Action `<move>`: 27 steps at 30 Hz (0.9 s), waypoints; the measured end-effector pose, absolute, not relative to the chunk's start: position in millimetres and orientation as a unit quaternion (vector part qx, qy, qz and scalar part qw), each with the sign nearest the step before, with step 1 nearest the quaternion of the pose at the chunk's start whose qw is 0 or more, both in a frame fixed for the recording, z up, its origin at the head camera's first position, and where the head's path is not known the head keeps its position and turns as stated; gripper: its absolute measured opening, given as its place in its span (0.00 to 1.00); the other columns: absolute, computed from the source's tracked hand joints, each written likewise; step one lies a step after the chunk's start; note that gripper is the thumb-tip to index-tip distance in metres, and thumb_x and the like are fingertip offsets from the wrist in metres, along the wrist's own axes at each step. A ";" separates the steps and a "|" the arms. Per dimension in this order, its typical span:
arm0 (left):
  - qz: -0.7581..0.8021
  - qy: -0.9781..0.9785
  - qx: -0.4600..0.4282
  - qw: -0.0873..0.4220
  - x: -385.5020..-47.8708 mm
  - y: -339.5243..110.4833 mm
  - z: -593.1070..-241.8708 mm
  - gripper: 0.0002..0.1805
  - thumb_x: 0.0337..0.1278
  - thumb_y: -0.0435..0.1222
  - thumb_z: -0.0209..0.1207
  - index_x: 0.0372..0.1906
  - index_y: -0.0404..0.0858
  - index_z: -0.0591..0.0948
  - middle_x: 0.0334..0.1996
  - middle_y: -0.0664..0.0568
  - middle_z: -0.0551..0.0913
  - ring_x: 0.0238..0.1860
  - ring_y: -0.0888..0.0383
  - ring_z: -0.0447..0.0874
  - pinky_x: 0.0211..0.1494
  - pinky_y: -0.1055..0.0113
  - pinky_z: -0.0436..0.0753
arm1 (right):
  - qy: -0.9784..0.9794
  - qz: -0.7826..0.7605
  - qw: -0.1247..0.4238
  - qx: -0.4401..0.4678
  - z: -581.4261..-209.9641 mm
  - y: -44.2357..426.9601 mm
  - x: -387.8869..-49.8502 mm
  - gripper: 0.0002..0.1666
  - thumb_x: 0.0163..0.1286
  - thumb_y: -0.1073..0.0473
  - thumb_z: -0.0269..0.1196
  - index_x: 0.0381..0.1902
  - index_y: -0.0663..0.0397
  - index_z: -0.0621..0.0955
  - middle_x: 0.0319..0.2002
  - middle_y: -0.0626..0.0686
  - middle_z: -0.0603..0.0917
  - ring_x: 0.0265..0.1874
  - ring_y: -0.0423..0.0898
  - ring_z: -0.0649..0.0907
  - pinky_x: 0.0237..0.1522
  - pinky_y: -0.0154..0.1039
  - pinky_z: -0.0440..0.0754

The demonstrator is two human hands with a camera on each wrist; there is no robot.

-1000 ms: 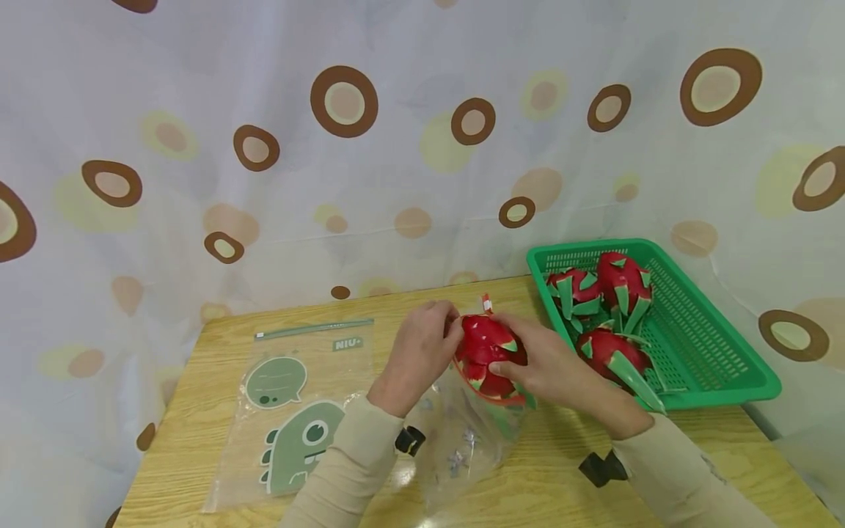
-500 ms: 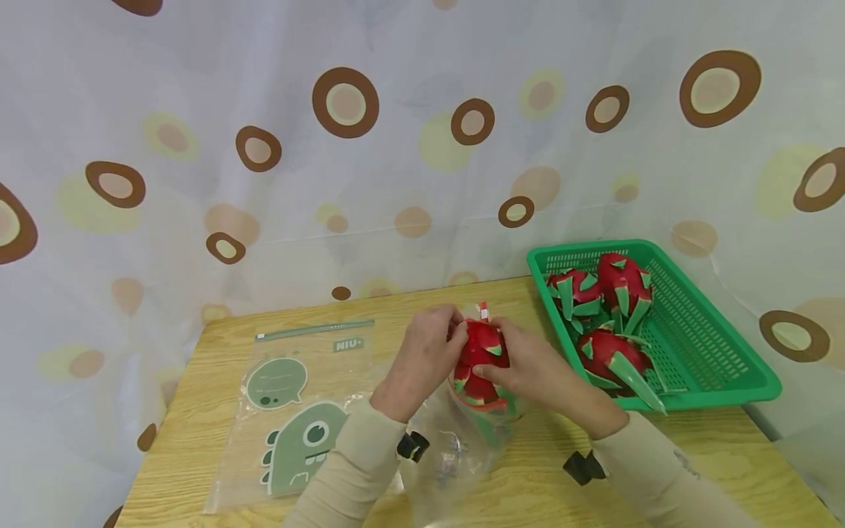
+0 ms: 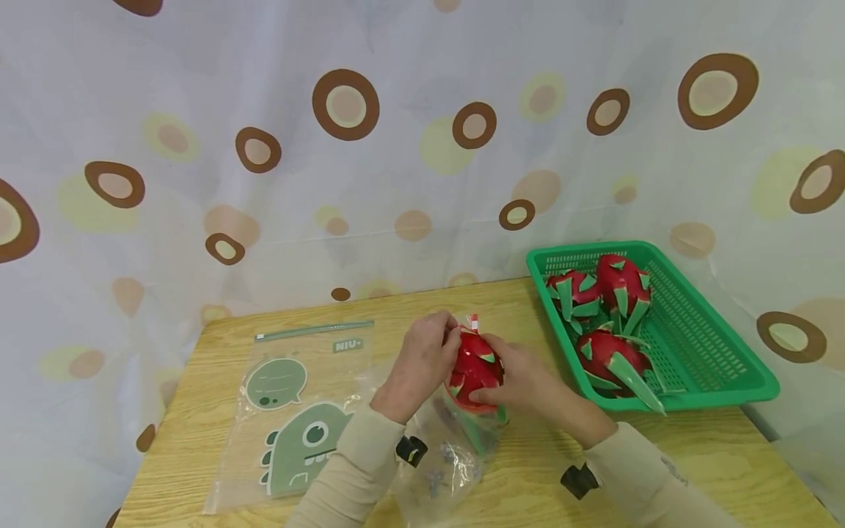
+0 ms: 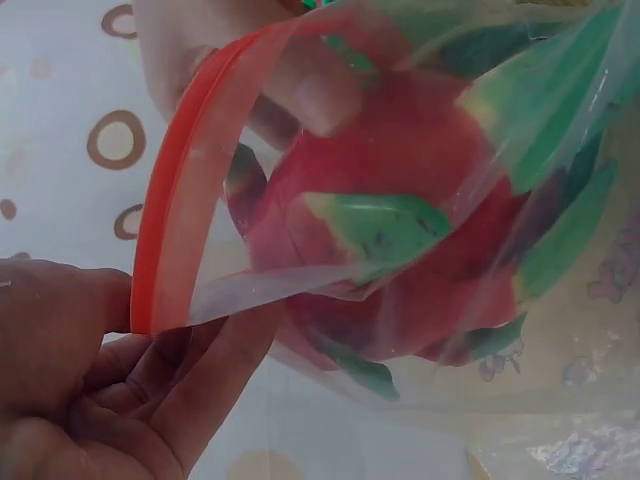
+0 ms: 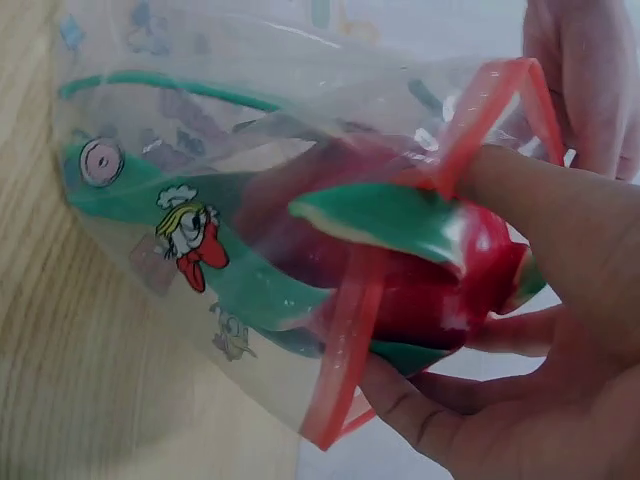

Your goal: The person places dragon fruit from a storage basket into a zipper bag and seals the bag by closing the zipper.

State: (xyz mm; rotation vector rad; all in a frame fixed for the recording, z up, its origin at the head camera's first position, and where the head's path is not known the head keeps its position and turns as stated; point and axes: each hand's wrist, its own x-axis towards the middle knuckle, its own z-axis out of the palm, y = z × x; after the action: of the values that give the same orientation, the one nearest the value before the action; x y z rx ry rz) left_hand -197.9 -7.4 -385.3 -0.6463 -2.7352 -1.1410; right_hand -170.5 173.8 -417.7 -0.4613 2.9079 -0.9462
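A red dragon fruit (image 3: pixel 477 363) with green scales sits partly inside a clear zip bag (image 5: pixel 225 240) with a red rim and cartoon prints. My left hand (image 3: pixel 422 359) pinches the bag's red rim between thumb and fingers, as the left wrist view shows. From the other side my right hand (image 3: pixel 528 385) grips the dragon fruit at the bag's mouth, its fingers curled round the fruit. In the right wrist view the fruit's leafy end lies deep in the bag, while its rounder end sticks out past the rim.
A green basket (image 3: pixel 719 367) with three dragon fruits (image 3: pixel 614 359) stands at the right. Flat on the wooden table (image 3: pixel 224 341) at the left lies a clear zip bag (image 3: pixel 317 374) printed with a green dinosaur. A patterned curtain (image 3: pixel 409 147) hangs behind.
The dragon fruit and bag have moved slightly left and down, toward me. My right hand has moved left and down with the fruit; my left hand still pinches the rim.
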 end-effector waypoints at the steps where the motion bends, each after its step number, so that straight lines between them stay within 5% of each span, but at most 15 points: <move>1: -0.380 -0.899 -0.211 0.051 -198.0 -7.9 -386.2 0.07 0.71 0.34 0.54 0.36 0.37 0.79 0.23 0.52 0.79 0.20 0.65 0.75 0.21 0.79 0.77 | 0.940 -0.306 0.026 -0.149 -419.6 173.2 -170.0 0.50 0.54 0.48 0.77 0.69 0.61 0.67 0.53 0.60 0.81 0.49 0.54 0.82 0.43 0.46 0.88; 9: -0.359 -0.902 -0.224 0.089 -197.1 -7.2 -384.1 0.06 0.70 0.37 0.56 0.36 0.39 0.80 0.27 0.53 0.82 0.24 0.65 0.77 0.23 0.81 0.77 | 0.943 -0.317 0.006 -0.096 -416.1 168.7 -163.6 0.47 0.53 0.47 0.76 0.62 0.62 0.66 0.52 0.61 0.80 0.46 0.53 0.82 0.41 0.45 0.88; 17: -0.314 -0.901 -0.270 0.126 -189.7 -0.6 -376.7 0.05 0.69 0.36 0.57 0.38 0.39 0.80 0.31 0.53 0.84 0.28 0.63 0.80 0.28 0.82 0.79 | 0.954 -0.252 -0.038 -0.160 -400.0 171.9 -160.0 0.42 0.53 0.47 0.76 0.58 0.60 0.70 0.45 0.58 0.83 0.40 0.50 0.84 0.35 0.41 0.88; 24: -0.287 -0.898 -0.298 0.151 -179.8 3.9 -371.6 0.05 0.70 0.37 0.57 0.39 0.40 0.81 0.35 0.55 0.85 0.30 0.63 0.82 0.32 0.79 0.80 | 0.952 -0.243 0.021 -0.187 -389.2 177.9 -165.5 0.45 0.60 0.44 0.71 0.67 0.65 0.70 0.40 0.55 0.85 0.34 0.45 0.83 0.33 0.37 0.84; 27: -0.285 -0.897 -0.303 0.153 -176.8 5.3 -368.7 0.05 0.70 0.38 0.57 0.40 0.41 0.80 0.35 0.55 0.84 0.30 0.63 0.81 0.33 0.79 0.80 | 0.943 -0.271 0.063 -0.184 -386.3 181.7 -169.4 0.42 0.65 0.46 0.68 0.68 0.64 0.69 0.31 0.51 0.84 0.24 0.42 0.81 0.30 0.35 0.80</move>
State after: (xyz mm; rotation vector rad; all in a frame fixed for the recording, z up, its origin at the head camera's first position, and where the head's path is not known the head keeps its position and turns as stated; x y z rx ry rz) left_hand -176.8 5.3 -368.7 -0.8688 -2.5721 -0.8171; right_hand -169.4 181.7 -386.3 -0.5560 2.8481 -0.8186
